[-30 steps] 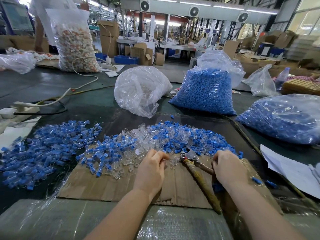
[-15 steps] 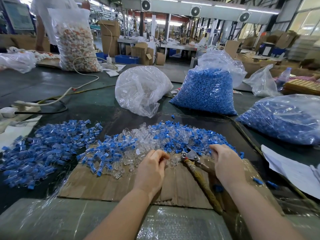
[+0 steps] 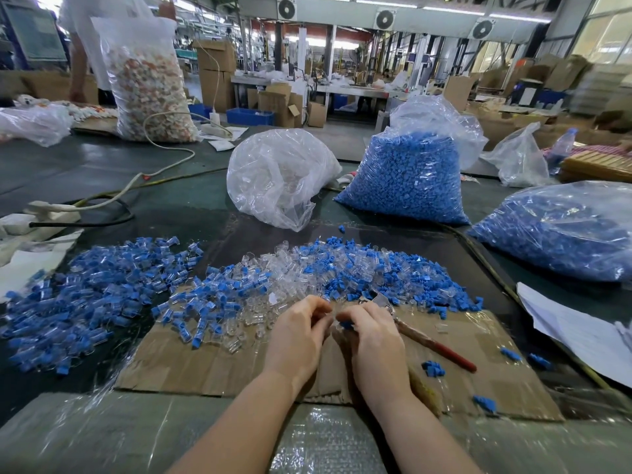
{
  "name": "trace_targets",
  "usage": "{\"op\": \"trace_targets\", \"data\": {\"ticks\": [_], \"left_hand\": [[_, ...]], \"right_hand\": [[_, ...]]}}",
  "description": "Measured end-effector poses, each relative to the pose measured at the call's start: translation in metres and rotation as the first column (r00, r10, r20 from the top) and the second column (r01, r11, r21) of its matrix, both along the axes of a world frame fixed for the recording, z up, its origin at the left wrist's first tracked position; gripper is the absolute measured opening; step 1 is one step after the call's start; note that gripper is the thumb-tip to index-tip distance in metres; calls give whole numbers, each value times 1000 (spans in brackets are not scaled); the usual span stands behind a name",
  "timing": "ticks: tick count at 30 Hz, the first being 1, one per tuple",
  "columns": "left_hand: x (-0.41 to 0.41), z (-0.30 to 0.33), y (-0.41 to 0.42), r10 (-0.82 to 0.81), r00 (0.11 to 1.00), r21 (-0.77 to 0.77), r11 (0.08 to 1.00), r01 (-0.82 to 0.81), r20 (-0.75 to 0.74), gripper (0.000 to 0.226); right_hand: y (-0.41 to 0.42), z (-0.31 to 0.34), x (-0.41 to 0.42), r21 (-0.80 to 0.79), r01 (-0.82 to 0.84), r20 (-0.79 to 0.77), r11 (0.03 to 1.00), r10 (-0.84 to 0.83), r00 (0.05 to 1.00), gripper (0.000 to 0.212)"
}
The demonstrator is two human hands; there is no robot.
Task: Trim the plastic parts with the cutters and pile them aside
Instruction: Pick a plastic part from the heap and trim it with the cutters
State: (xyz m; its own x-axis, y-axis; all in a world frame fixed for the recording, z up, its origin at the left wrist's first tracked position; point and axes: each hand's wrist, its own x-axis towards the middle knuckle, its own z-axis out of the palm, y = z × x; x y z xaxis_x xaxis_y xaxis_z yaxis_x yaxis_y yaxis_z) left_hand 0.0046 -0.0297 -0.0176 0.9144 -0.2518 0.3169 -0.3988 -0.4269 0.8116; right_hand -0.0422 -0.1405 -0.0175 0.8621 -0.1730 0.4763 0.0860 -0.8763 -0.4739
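A heap of loose clear and blue plastic parts (image 3: 328,271) spreads across the far edge of a cardboard sheet (image 3: 212,364). A second pile of blue-and-clear parts (image 3: 89,292) lies to the left on the dark table. My left hand (image 3: 297,333) and my right hand (image 3: 372,340) meet at the middle of the cardboard, fingertips together. The right hand pinches a small blue part (image 3: 345,325); the left hand pinches a small clear piece against it. The cutters (image 3: 427,336), with a red handle, lie on the cardboard just right of my right hand, touched by neither hand.
A clear, nearly empty bag (image 3: 277,176), a full bag of blue parts (image 3: 407,176) and another blue bag (image 3: 561,230) stand behind the heap. White paper (image 3: 578,330) lies at right, a cable and power strip (image 3: 51,210) at left. A person stands far left behind a tall bag (image 3: 147,80).
My right hand left the cutters' handles, reached into the blue heap, then came back to the left hand with a blue part. The cutters now lie free on the cardboard.
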Motion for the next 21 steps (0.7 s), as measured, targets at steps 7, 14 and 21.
{"op": "trace_targets", "data": {"ticks": [7, 14, 21], "left_hand": [[1, -1, 0, 11, 999, 29, 1000, -10, -31, 15], [0, 1, 1, -10, 997, -18, 1000, 8, -73, 22], [2, 0, 2, -20, 991, -99, 995, 7, -134, 25]], "right_hand": [[-3, -3, -5, 68, 52, 32, 996, -54, 998, 8], [-5, -3, -6, 147, 60, 90, 987, -74, 993, 9], [-5, -3, -6, 223, 38, 99, 974, -61, 993, 4]]}}
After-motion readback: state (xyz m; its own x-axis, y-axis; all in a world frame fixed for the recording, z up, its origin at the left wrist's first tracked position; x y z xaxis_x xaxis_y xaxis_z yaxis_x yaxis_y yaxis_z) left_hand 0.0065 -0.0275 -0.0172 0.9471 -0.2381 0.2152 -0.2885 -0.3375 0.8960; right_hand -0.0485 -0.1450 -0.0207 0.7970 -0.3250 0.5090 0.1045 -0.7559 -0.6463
